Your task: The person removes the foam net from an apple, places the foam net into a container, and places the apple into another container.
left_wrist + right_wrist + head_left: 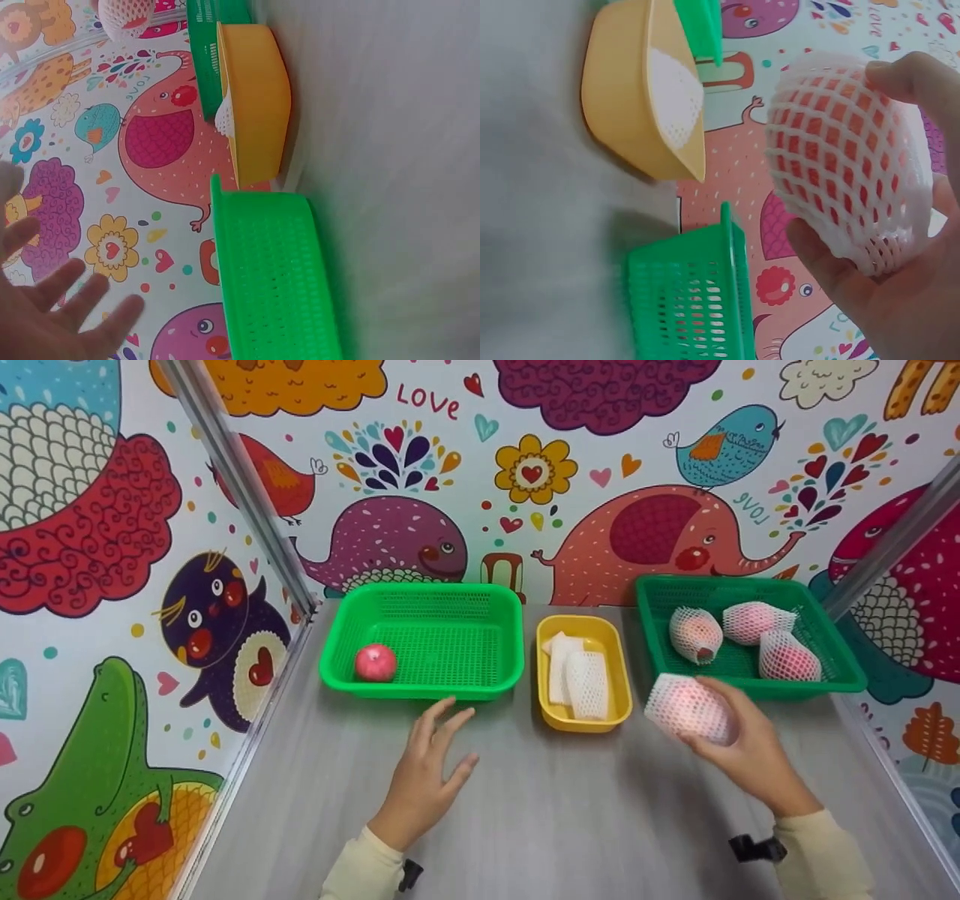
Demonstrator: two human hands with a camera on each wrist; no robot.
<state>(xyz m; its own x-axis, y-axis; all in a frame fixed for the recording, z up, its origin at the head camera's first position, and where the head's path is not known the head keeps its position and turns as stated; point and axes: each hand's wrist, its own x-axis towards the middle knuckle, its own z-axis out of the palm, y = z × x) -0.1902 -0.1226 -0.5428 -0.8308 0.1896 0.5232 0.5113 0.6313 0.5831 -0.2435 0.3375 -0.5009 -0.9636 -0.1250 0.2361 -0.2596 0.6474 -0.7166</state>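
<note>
My right hand (750, 742) grips a round pinkish-red fruit in a white foam net sleeve (690, 709), held above the table in front of the dark green basket (750, 684). The right wrist view shows the netted fruit (840, 165) up close, thumb and fingers around it. Held over the table before the light green basket (420, 690), my left hand (427, 772) has its fingers spread and carries nothing. One bare pinkish-red fruit (376, 662) lies in that basket's front left. Three more fruits in net sleeves, one of them (696, 635) at the left, lie in the dark green basket.
Between the two baskets stands a yellow tub (585, 726) with flat white foam net sleeves (586, 684) in it. Cartoon-printed walls (480, 450) close off the back and sides of the grey table (525, 810). Metal posts rise at the back corners.
</note>
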